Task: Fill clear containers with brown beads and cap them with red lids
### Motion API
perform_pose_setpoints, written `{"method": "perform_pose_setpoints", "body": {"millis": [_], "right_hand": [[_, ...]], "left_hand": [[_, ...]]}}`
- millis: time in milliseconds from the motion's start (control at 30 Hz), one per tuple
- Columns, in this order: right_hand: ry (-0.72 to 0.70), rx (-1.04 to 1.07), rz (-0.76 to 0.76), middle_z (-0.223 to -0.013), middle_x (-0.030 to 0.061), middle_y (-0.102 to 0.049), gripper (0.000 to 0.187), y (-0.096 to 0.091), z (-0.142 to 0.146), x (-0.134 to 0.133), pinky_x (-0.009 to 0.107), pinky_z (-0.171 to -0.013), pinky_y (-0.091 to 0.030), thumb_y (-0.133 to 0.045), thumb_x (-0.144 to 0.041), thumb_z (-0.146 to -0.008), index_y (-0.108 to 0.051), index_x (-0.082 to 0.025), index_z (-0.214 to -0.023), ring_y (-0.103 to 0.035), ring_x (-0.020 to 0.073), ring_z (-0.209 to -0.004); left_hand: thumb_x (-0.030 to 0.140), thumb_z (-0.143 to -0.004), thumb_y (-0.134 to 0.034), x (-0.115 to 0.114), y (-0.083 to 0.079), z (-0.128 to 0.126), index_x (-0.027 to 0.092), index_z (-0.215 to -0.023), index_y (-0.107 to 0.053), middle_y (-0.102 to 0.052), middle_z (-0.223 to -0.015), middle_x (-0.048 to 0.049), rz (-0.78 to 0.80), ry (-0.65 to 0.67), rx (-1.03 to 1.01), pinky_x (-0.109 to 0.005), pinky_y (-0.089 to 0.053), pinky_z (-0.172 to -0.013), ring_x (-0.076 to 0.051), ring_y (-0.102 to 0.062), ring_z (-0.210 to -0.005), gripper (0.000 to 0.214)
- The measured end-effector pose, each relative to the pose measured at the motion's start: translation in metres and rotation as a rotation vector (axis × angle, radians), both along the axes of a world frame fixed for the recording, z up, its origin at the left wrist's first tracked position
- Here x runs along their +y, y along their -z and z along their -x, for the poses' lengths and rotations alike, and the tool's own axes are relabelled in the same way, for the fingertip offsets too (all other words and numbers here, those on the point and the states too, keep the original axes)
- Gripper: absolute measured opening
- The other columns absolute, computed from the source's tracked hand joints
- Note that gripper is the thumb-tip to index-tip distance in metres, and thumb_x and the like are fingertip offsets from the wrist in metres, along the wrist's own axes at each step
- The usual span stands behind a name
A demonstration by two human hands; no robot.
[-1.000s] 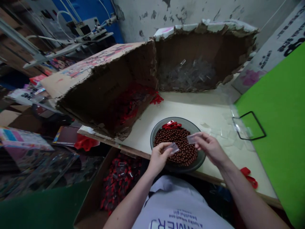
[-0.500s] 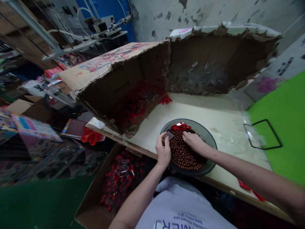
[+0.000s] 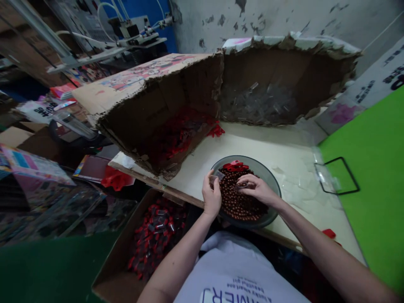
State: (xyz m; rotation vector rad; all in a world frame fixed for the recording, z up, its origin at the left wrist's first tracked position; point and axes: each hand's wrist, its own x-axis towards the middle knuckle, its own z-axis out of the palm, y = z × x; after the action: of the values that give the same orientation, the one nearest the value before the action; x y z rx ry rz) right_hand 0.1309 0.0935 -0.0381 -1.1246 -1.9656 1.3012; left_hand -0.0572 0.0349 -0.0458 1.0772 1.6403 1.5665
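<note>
A grey round bowl [image 3: 275, 181] of shiny brown beads [image 3: 244, 208] sits at the table's front edge. Several red plastic pieces [image 3: 235, 166] lie on the beads at the bowl's far side. At the left rim, my left hand [image 3: 211, 198] is closed on a small clear plastic container [image 3: 220, 174]. My right hand [image 3: 258, 190] is just above the beads, its fingers pinched around brown beads [image 3: 242, 184]; how many is too small to tell.
Behind the bowl, one torn cardboard box [image 3: 126, 122] holds red pieces and another [image 3: 328, 71] holds clear plastic containers. Below left, a carton [image 3: 107, 265] contains filled red-capped containers. A green panel [image 3: 372, 168] with a black wire handle [image 3: 358, 174] stands right.
My right hand has lifted from down among the beads and now shows beads between its fingers. My left hand still holds the clear container. The view has shifted slightly.
</note>
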Motion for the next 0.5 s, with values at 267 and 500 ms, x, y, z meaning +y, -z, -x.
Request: {"method": "perform_pose_setpoints", "body": {"millis": [267,500], "right_hand": [[0.183,0.196,0.166,-0.094,0.0057,-0.074,0.033,-0.023,-0.017,-0.013,0.037,-0.084,-0.052,-0.077,-0.039,-0.067,-0.069,-0.019,-0.094,-0.069,0.022,-0.088],[0.336,0.279,0.063,-0.091,0.0042,-0.073,0.038,-0.067,-0.056,-0.013,0.033,-0.075,-0.055,-0.08,-0.034,-0.066,-0.065,-0.02,-0.099,-0.068,0.019,-0.081]], "left_hand": [[0.021,-0.086,-0.052,0.006,-0.012,-0.004,0.021,-0.127,-0.048,-0.062,-0.106,-0.0076,0.017,0.042,-0.022,-0.032,-0.049,-0.086,-0.017,-0.062,-0.093,0.041],[0.016,-0.08,-0.057,0.008,-0.027,-0.064,0.023,-0.113,-0.059,-0.066,-0.087,-0.0031,0.085,0.481,-0.004,-0.029,-0.052,-0.075,-0.015,-0.063,-0.076,0.034]]}}
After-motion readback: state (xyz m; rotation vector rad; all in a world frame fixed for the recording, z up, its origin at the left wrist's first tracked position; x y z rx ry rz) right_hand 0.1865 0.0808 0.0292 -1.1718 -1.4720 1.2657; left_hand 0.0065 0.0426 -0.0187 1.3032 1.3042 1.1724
